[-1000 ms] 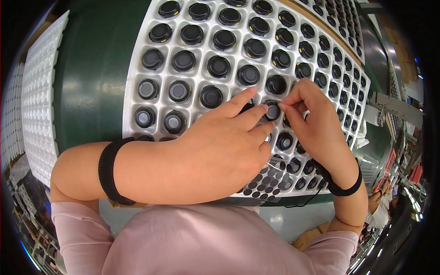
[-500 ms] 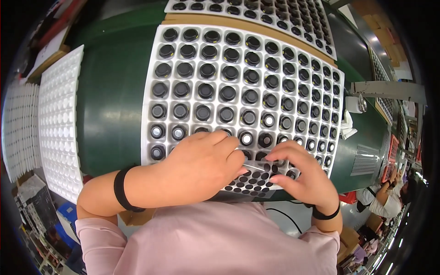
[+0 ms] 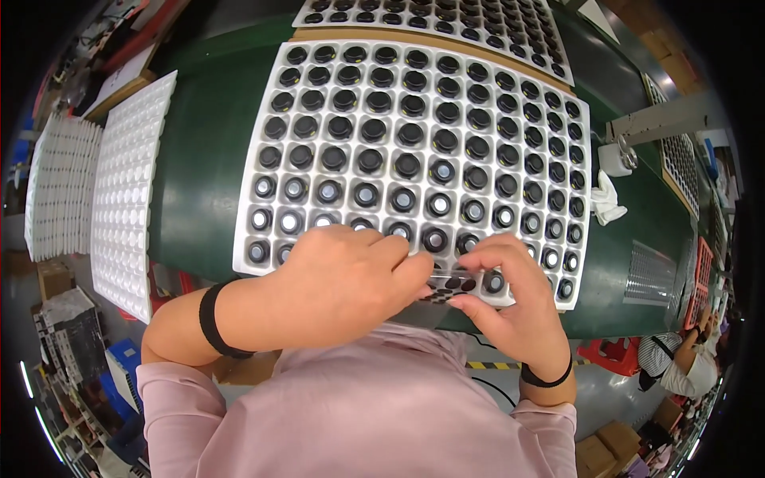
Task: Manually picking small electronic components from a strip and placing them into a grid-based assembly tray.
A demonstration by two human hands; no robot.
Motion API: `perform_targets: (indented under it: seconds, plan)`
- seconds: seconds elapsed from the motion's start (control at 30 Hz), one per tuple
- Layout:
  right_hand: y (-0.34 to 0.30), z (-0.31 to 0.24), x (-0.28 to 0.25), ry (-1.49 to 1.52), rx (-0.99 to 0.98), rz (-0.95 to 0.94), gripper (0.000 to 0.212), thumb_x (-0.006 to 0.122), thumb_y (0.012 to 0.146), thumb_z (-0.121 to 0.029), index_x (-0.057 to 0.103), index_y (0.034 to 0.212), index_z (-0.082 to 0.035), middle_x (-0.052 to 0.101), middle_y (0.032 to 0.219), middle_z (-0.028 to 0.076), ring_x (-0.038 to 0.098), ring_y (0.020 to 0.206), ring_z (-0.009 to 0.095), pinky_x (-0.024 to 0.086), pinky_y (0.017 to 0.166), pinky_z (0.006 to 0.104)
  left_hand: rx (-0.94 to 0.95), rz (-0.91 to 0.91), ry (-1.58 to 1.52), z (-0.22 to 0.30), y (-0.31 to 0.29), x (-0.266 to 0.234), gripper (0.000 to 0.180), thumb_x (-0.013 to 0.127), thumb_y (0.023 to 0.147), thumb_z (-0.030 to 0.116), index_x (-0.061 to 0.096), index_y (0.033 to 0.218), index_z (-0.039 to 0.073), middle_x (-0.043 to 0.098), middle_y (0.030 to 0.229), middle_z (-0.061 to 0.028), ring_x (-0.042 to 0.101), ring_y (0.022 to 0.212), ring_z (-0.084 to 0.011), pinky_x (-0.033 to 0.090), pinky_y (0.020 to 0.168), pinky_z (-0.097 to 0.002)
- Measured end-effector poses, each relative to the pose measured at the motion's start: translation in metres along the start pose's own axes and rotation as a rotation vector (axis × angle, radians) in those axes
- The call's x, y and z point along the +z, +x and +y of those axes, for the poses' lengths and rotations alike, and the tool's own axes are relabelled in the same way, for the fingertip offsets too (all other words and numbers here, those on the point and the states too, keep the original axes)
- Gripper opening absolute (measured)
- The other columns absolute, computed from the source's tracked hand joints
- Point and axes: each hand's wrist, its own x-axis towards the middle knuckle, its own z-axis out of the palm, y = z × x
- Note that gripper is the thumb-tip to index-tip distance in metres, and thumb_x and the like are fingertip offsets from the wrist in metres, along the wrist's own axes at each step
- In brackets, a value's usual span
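Observation:
A clear film sheet with rows of round black stickers [image 3: 440, 295] is held between my hands at the near edge of the tray. My left hand [image 3: 351, 279] is closed, its thumb and fingers pinching the sheet's left side. My right hand [image 3: 514, 299] curves round the other end, thumb below and forefinger above, gripping the bent film. Beneath and beyond them lies a white moulded tray [image 3: 249, 191] filled with round black parts [image 3: 410, 133]. Several parts in the nearer rows show a pale silvery disc on top; most farther ones look plain black. My left hand hides some near pockets.
Another filled tray [image 3: 470, 22] lies beyond, on the green tabletop [image 3: 203, 143]. White trays, one leaning [image 3: 131, 199] and others stacked [image 3: 64, 187], stand at left. A crumpled white cloth [image 3: 607, 199] and metal bracket [image 3: 657, 119] are at right. A co-worker [image 3: 677, 362] sits far right.
The sticker sheet has tipped so its face shows more edge-on. Both hands keep hold of it. The whole view has shifted slightly, showing more of the near rows.

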Motion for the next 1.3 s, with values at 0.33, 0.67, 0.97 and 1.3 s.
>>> perform_targets:
  seconds: [0.33,0.67,0.97,1.3]
  plan:
    - [-0.013,-0.018,-0.002,-0.289,-0.151,0.087,0.023,0.076,0.074,0.006,0.063,0.091,-0.003,0.066,0.088,0.01,0.064,0.083,0.03,0.049,0.073,0.0387,0.135,0.067,0.231,0.017,0.001,0.003,0.026,0.074,0.085,0.029,0.062,0.09,0.007,0.047,0.065,0.0005,0.055,0.052,-0.0144,0.042,0.044,-0.0302]
    - [0.004,-0.015,0.004,-0.382,-0.119,0.068,0.021,0.074,0.074,0.006,0.061,0.088,-0.003,0.065,0.087,0.011,0.063,0.08,0.031,0.047,0.068,0.0397,0.089,-0.004,0.077,-0.007,0.003,0.008,0.025,0.073,0.087,0.029,0.064,0.092,0.006,0.056,0.067,-0.0027,0.058,0.051,-0.0203,0.047,0.046,-0.0341]
    - [0.051,0.004,-0.019,-0.333,-0.068,-0.059,0.016,0.076,0.078,-0.001,0.063,0.088,-0.004,0.06,0.095,0.01,0.06,0.085,0.028,0.047,0.074,0.0367,-0.088,-0.223,-0.16,-0.051,0.022,0.013,0.026,0.073,0.088,0.031,0.066,0.092,0.006,0.068,0.083,-0.0093,0.067,0.074,-0.0282,0.053,0.063,-0.0414]
    - [0.109,0.059,-0.021,-0.068,0.418,-0.193,0.009,0.069,0.089,-0.001,0.06,0.091,-0.001,0.052,0.09,0.006,0.051,0.082,0.016,0.044,0.073,0.0304,0.188,-0.155,-0.053,-0.072,0.035,0.035,0.029,0.073,0.086,0.035,0.067,0.088,0.007,0.062,0.132,-0.0151,0.049,0.132,-0.0303,0.033,0.114,-0.0544]
